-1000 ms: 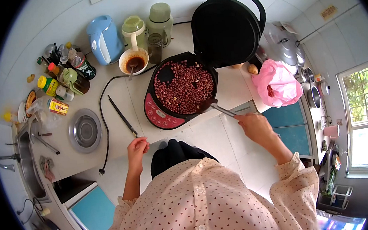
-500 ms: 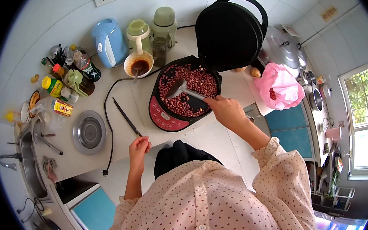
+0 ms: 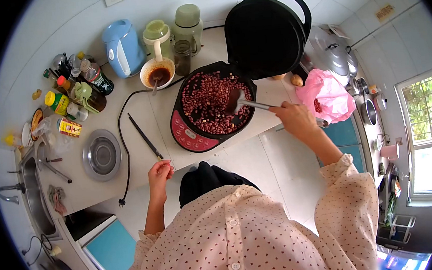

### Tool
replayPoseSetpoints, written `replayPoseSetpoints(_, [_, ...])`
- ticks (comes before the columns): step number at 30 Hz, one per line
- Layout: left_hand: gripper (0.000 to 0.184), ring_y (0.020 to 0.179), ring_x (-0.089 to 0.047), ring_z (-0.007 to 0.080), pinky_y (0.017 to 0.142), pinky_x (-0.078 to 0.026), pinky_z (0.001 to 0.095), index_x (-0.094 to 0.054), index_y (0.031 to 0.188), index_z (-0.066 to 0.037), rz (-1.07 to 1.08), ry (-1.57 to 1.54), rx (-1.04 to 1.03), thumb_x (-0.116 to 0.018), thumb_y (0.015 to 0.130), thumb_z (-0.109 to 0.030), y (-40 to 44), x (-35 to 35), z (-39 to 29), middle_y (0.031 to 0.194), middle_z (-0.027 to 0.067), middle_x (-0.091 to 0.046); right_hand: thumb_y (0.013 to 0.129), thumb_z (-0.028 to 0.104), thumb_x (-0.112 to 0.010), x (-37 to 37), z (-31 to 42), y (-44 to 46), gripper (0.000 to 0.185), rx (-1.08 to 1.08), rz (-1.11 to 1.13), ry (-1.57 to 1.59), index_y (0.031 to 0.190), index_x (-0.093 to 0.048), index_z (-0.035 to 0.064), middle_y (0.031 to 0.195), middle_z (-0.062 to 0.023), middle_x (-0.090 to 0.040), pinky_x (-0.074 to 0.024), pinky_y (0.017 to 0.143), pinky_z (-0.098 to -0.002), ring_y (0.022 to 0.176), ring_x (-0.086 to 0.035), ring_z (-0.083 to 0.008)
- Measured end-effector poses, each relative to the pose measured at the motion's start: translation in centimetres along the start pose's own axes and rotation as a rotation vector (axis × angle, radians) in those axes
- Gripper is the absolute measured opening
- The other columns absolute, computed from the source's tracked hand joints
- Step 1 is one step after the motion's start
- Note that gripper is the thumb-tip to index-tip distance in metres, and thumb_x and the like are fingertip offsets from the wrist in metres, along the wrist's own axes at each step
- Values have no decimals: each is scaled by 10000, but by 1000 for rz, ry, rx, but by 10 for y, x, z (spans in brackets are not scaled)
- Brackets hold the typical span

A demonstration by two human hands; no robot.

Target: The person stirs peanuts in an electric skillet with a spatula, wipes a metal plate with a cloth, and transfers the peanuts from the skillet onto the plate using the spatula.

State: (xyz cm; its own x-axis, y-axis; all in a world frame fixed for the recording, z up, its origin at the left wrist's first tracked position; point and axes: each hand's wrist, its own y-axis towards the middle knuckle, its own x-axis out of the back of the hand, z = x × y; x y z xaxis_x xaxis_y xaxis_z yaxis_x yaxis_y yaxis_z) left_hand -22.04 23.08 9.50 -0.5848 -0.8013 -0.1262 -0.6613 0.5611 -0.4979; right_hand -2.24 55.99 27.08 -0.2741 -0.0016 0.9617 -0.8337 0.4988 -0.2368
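Observation:
My right hand (image 3: 298, 121) grips the handle of a spatula (image 3: 256, 104), its dark head among the red-skinned peanuts (image 3: 205, 97) on the right side of the pan. These peanuts are spread over the black plate of an electric griddle (image 3: 192, 137), which has a red control panel facing me. Its round black lid (image 3: 266, 34) stands raised at the back. At the counter's front edge my left hand (image 3: 159, 177) is loosely curled, with nothing visible in it. Just beyond its fingers lie dark chopsticks (image 3: 145, 135).
Left of the griddle are a power cord (image 3: 123, 142), a metal plate (image 3: 103, 175) and several bottles. Behind stand a bowl of brown sauce (image 3: 166, 65) with a spoon, a blue kettle (image 3: 124, 48) and flasks. A pink bag (image 3: 332, 98) of peanuts sits at right.
The spatula has swept right across the griddle, shifting the peanuts, and my right hand has moved right with it. My left hand stays by the chopsticks; the view has shifted slightly.

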Motion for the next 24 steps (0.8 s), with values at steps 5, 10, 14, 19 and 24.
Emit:
replayPoseSetpoints(5, [171,693,-532,81,635,-428,212,-584,989,-33,20,20,13,-517,860,-123,3,-2,5,782,10,-575,820,160,-563,10,-36,-12,244,-85,-4,29,1051,-636,188,841,-77,-624,-487,663,-399,762,-614,-274])
replayPoseSetpoints(10, [160,684,-532,80,627,-424,208,-579,984,-34,33,11,3,-523,859,-117,4,-3,4,769,15,-580,817,159,-554,4,-38,14,222,-71,72,25,1012,-660,182,853,-83,-637,-483,702,-384,805,-611,-271])
replayPoseSetpoints(14, [159,682,-534,82,623,-423,208,-577,984,-32,16,1,5,-527,858,-116,1,-1,2,774,20,-584,825,181,-548,-6,-14,38,220,-27,-29,160,1014,-657,203,858,-85,-644,-483,707,-394,819,-611,-278])
replayPoseSetpoints(19, [166,685,-537,88,622,-425,213,-574,983,-27,-28,-9,4,-535,852,-123,-3,8,3,781,26,-589,833,182,-521,0,21,65,245,10,-148,226,1046,-636,215,890,-84,-637,-492,706,-406,799,-620,-287])
replayPoseSetpoints(24, [182,684,-535,89,627,-426,214,-576,979,-23,-35,-9,16,-548,844,-142,-6,8,5,785,29,-589,827,130,-498,-29,63,102,232,-62,-207,237,1028,-612,153,868,-119,-635,-508,703,-399,798,-631,-291])
